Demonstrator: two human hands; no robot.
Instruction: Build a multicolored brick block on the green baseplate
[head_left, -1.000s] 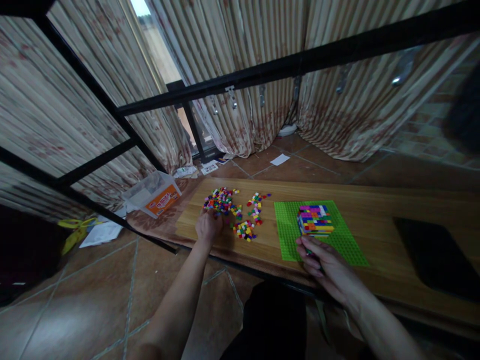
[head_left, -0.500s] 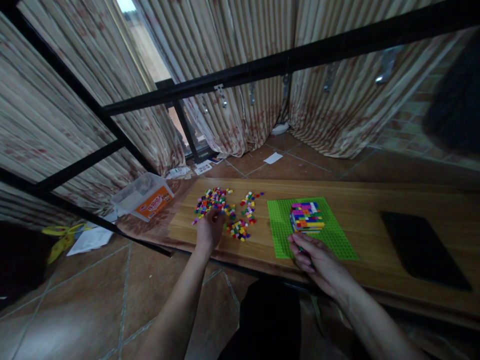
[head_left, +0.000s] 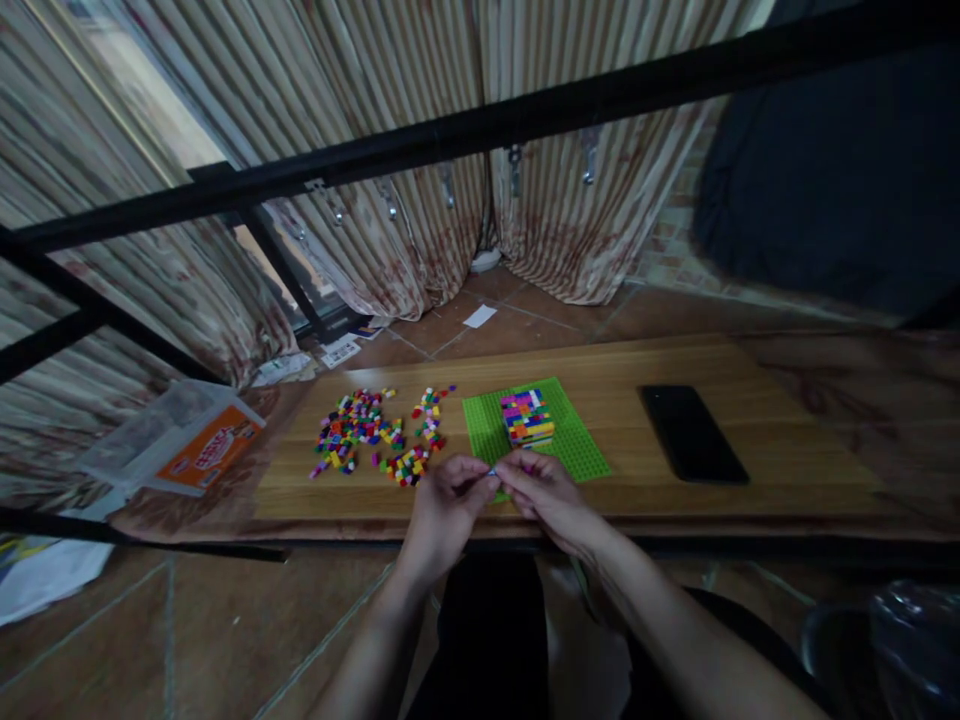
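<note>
My left hand [head_left: 452, 498] and my right hand [head_left: 541, 492] meet fingertip to fingertip above the front edge of the green baseplate [head_left: 583, 447]. Between the pinched fingers shows a small pale blue-white toy brick [head_left: 493, 472]. A bit of magenta peeks out at the right fingers, too small to make out fully. Just behind my hands a multicoloured block of stacked bricks [head_left: 528, 416] stands on the baseplate. To the left, loose bricks [head_left: 360, 418] lie in a scattered pile, with a smaller cluster [head_left: 406, 466] near my left hand.
A black phone or tablet [head_left: 694, 435] lies on the right of the wooden tabletop [head_left: 600, 365]. At the left stands a clear plastic tub [head_left: 180, 435] with an orange label. A black metal rail [head_left: 420, 143] crosses in front of the curtains.
My left hand has left the loose brick pile and come right to meet my right hand, where a small brick now shows between the fingertips. The camera view has swung right.
</note>
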